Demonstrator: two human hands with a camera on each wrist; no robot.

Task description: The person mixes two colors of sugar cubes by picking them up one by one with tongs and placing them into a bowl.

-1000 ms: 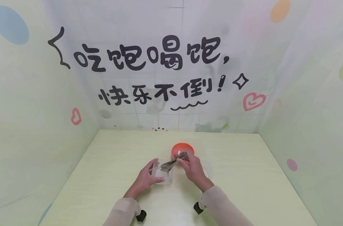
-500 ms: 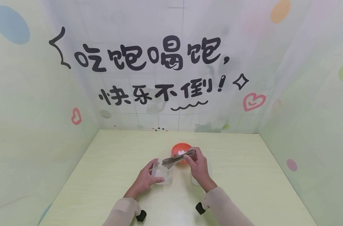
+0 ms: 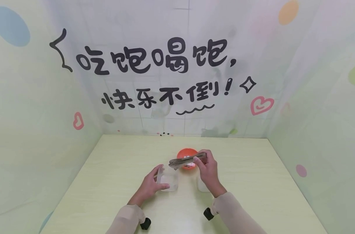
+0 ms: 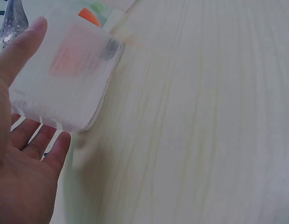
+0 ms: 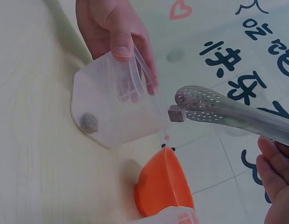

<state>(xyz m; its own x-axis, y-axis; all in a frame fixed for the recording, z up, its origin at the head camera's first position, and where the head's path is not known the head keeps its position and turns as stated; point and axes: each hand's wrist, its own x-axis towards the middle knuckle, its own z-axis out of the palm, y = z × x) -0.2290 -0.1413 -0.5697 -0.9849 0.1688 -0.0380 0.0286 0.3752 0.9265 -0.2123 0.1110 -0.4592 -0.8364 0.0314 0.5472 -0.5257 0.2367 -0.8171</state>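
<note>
My left hand [image 3: 151,182] grips a translucent plastic container [image 3: 168,185], thumb at the near side and fingers on the far side. Metal tongs [image 3: 186,160] with perforated tips are held in my right hand [image 3: 209,172]. In the right wrist view a small dark purplish cube [image 5: 176,113] sits at the tongs' tips, by the container's rim. Another dark lump [image 5: 89,122] shows through the container near its base. Just behind the tongs stands an orange bowl [image 3: 181,152], partly covered by them, with pale pieces inside.
A second translucent container [image 3: 203,186] stands beside my right wrist, partly hidden by that hand. The pale wooden table [image 3: 130,152] meets a printed wall [image 3: 154,125] behind and panels at both sides.
My right hand has moved right and slightly up with the tongs, whose tips have risen from over the container to its far rim. The left hand and container have stayed put.
</note>
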